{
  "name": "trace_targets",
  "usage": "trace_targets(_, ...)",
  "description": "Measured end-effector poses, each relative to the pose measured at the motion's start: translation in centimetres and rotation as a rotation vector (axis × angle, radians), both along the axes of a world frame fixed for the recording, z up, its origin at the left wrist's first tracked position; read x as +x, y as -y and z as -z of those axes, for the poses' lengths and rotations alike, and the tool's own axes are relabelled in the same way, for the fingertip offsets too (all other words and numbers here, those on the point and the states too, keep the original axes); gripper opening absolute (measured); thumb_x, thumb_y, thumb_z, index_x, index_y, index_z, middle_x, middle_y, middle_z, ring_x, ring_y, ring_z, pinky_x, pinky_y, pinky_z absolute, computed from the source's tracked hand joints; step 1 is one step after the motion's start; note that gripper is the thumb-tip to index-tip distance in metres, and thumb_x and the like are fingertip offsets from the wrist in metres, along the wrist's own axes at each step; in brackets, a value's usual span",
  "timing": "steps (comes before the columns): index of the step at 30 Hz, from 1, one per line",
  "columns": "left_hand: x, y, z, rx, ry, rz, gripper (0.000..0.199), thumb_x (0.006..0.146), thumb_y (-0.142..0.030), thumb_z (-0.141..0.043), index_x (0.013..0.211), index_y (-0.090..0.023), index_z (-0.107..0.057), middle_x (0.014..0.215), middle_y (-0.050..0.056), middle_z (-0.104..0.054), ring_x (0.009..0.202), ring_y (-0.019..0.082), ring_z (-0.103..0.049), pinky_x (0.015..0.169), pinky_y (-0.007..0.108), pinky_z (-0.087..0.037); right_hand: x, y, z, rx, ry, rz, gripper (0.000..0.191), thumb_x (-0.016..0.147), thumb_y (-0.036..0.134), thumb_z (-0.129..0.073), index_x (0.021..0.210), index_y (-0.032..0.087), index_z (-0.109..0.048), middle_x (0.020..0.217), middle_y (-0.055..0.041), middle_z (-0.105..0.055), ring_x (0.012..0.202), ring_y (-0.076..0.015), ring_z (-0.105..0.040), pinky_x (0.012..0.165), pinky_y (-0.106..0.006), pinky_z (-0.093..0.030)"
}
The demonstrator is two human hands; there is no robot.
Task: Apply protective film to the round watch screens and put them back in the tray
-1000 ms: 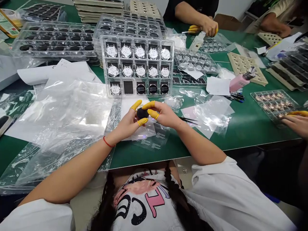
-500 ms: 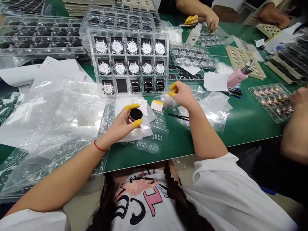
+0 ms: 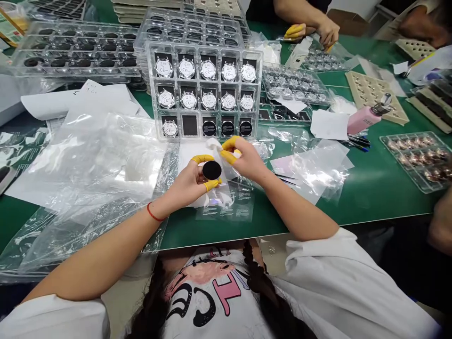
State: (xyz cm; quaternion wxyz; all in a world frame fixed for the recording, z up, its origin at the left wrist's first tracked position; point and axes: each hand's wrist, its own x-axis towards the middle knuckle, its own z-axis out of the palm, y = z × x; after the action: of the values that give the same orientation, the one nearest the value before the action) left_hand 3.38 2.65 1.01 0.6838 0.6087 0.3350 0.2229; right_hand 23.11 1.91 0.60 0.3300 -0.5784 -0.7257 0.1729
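Observation:
My left hand (image 3: 186,182), with yellow finger cots on its thumb and finger, grips a round watch head (image 3: 212,170) by its rim, black face up. My right hand (image 3: 247,159), also in yellow cots, pinches the edge of a crumpled white cloth (image 3: 212,143) just beyond the watch head. Behind both hands a clear plastic tray (image 3: 260,75) leans upright, filled with watch heads under white labelled film or with black faces. One pocket (image 3: 189,125) in its bottom row shows only black backing. Beneath my left hand lies clear film with white print (image 3: 226,213).
Crumpled plastic bags (image 3: 116,150) cover the left side. Black tweezers (image 3: 285,179) lie right of my right hand, near plastic sheets (image 3: 314,165). A pink bottle (image 3: 363,120) and a tray of rose-gold parts (image 3: 416,160) stand farther right. A co-worker's hands (image 3: 326,33) work across the table.
My right hand has come left and down to the white cloth and closed on its edge. My left hand keeps the watch head. The whole view has shifted slightly.

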Motion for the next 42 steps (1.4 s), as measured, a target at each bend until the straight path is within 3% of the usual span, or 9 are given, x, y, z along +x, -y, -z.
trace_targets(5, -0.3, -0.4, 0.6, 0.237, -0.084, -0.077, 0.047, 0.072, -0.022, -0.075, 0.113, -0.018, -0.052, 0.115, 0.008, -0.065, 0.103, 0.022, -0.067, 0.089, 0.035, -0.055, -1.8, 2.6, -0.5, 0.277, 0.11, -0.283, 0.016, 0.094, 0.035, -0.056, 0.091, 0.026, -0.069, 0.095, -0.0051, -0.067, 0.092, -0.0199, -0.054, 0.085, -0.04, -0.04)
trace_targets(7, -0.2, -0.2, 0.9, 0.249, -0.059, -0.062, 0.043, 0.072, -0.024, -0.076, 0.108, -0.018, -0.053, 0.116, 0.007, -0.064, 0.104, 0.022, -0.067, 0.087, 0.034, -0.055, -2.3, 2.4, 0.2, 0.345, 0.168, -0.268, 0.024, 0.097, 0.038, -0.051, 0.095, 0.027, -0.072, 0.092, -0.0057, -0.065, 0.091, -0.0202, -0.052, 0.084, -0.04, -0.039)
trace_targets(12, 0.0, 0.0, 1.2, 0.034, 0.06, -0.069, 0.052, 0.074, -0.033, -0.079, 0.112, -0.019, -0.046, 0.096, 0.003, -0.068, 0.086, 0.018, -0.071, 0.078, 0.031, -0.057, -1.6, 1.5, 1.0, 0.494, 0.134, -0.148, 0.023, 0.097, 0.033, -0.051, 0.097, 0.026, -0.073, 0.089, -0.0046, -0.063, 0.088, -0.0182, -0.05, 0.08, -0.037, -0.038)
trace_targets(18, -0.6, -0.8, 1.1, 0.291, -0.019, -0.141, 0.064, 0.067, -0.029, -0.083, 0.121, -0.019, -0.05, 0.106, 0.005, -0.068, 0.091, 0.018, -0.068, 0.078, 0.03, -0.056, -2.4, 2.6, 1.0, 0.582, 0.154, -0.24, 0.022, 0.097, 0.034, -0.053, 0.095, 0.025, -0.073, 0.087, -0.0041, -0.062, 0.088, -0.0178, -0.049, 0.081, -0.036, -0.039)
trace_targets(22, -0.3, -0.5, 1.2, 0.174, 0.057, -0.064, 0.051, 0.072, -0.03, -0.08, 0.112, -0.018, -0.051, 0.102, 0.006, -0.07, 0.09, 0.019, -0.071, 0.079, 0.03, -0.058, -2.2, 1.8, 1.5, 0.589, 0.172, -0.126, 0.023, 0.096, 0.036, -0.053, 0.094, 0.029, -0.075, 0.088, -0.0042, -0.062, 0.092, -0.02, -0.05, 0.085, -0.039, -0.037)
trace_targets(27, 0.1, 0.1, 0.6, -0.017, 0.059, -0.073, 0.06, 0.072, -0.029, -0.081, 0.12, -0.02, -0.046, 0.084, 0.0, -0.071, 0.082, 0.019, -0.075, 0.077, 0.031, -0.06, -0.8, 0.6, 1.3, 0.399, 0.033, 0.037, 0.023, 0.096, 0.04, -0.053, 0.095, 0.024, -0.071, 0.087, -0.004, -0.065, 0.092, -0.0202, -0.055, 0.09, -0.042, -0.039)
trace_targets(31, -0.3, -0.9, -0.2, 0.059, 0.147, -0.208, 0.063, 0.067, -0.029, -0.085, 0.116, -0.021, -0.045, 0.083, -0.002, -0.07, 0.078, 0.017, -0.076, 0.078, 0.031, -0.062, 0.9, 0.8, -0.4, 0.151, -0.213, 0.087, 0.038, 0.092, 0.05, -0.056, 0.118, 0.024, -0.063, 0.101, -0.0055, -0.067, 0.101, -0.0213, -0.059, 0.099, -0.046, -0.042)
trace_targets(36, -1.4, -3.5, 0.1, 0.162, 0.32, -0.384, 0.063, 0.07, -0.031, -0.083, 0.119, -0.024, -0.043, 0.093, -0.001, -0.07, 0.097, 0.019, -0.074, 0.089, 0.037, -0.062, 3.0, 1.0, -2.9, -0.232, -0.467, -0.026, 0.052, 0.077, 0.049, -0.076, 0.121, 0.027, -0.061, 0.123, -0.0053, -0.063, 0.116, -0.0225, -0.059, 0.106, -0.046, -0.044)
trace_targets(42, -2.0, -4.5, 0.5, 0.36, 0.375, -0.42, 0.059, 0.074, -0.035, -0.08, 0.12, -0.026, -0.045, 0.102, 0.001, -0.072, 0.101, 0.018, -0.073, 0.099, 0.039, -0.058, 2.4, 1.1, -3.7, -0.362, -0.691, 0.064, 0.047, 0.076, 0.025, -0.074, 0.119, 0.025, -0.055, 0.085, 0.0009, -0.066, 0.082, -0.0161, -0.065, 0.085, -0.041, -0.056)
